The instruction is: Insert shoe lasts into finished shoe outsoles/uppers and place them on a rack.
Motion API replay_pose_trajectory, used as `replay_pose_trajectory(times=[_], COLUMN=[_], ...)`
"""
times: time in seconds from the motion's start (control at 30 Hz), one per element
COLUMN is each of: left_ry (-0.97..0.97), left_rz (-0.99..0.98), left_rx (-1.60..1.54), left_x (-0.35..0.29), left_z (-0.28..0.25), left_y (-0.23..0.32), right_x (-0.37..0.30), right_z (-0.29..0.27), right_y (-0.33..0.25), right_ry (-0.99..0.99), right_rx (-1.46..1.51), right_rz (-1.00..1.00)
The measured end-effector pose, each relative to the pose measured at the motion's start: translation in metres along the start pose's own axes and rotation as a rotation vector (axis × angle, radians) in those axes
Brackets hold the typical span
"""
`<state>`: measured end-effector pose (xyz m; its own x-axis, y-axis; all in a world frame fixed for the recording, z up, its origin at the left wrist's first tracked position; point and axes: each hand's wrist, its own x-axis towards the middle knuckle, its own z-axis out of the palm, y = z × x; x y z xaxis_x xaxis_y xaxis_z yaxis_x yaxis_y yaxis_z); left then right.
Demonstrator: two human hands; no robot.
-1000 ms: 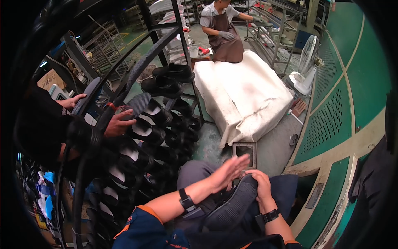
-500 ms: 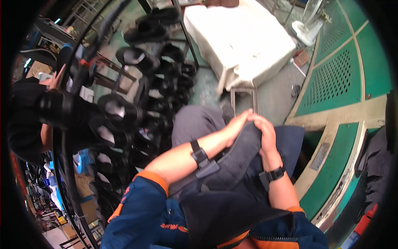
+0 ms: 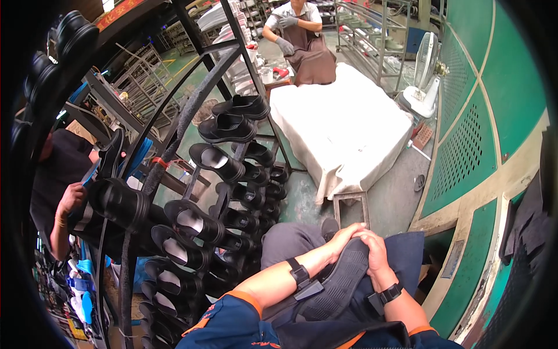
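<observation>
A dark grey shoe (image 3: 340, 282) with a ribbed sole lies across my lap, sole up, seemingly on my own crossed foot; the ankle is hidden by dark cloth. My left hand (image 3: 343, 243) wraps the left side of its toe. From the right, my right hand (image 3: 375, 251) cups the same toe. At the tip the fingers of both hands meet. Each wrist wears a black strap with a small dark box.
Left of me stands a rack of black shoes (image 3: 195, 224). Ahead is a table under a white cloth (image 3: 343, 128), with a gloved person (image 3: 302, 41) behind it. Another person (image 3: 64, 174) handles a shoe at far left. A white fan (image 3: 423, 81) and green panels (image 3: 465, 139) are right.
My view has tilted up, so the hands and shoe appear lower and the person behind the table has come into view. My hands stay around the toe of the shoe.
</observation>
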<state>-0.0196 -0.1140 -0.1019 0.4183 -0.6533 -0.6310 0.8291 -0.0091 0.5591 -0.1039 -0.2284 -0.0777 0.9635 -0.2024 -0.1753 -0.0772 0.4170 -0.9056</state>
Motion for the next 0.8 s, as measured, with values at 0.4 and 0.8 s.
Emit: replay_pose_trajectory(times=[0.4,0.8], left_ry=[0.02,-0.239], left_rz=[0.186,0.403], left_rx=[-0.023,0.095], left_x=[-0.026,-0.039], left_z=[0.0,-0.006], left_y=[-0.009,-0.012], right_x=[-0.014,-0.028], right_z=[0.022,0.035], right_y=[0.002,-0.019], right_ry=[0.091,0.029], right_rx=[0.018,-0.063], right_rz=[0.005,-0.099])
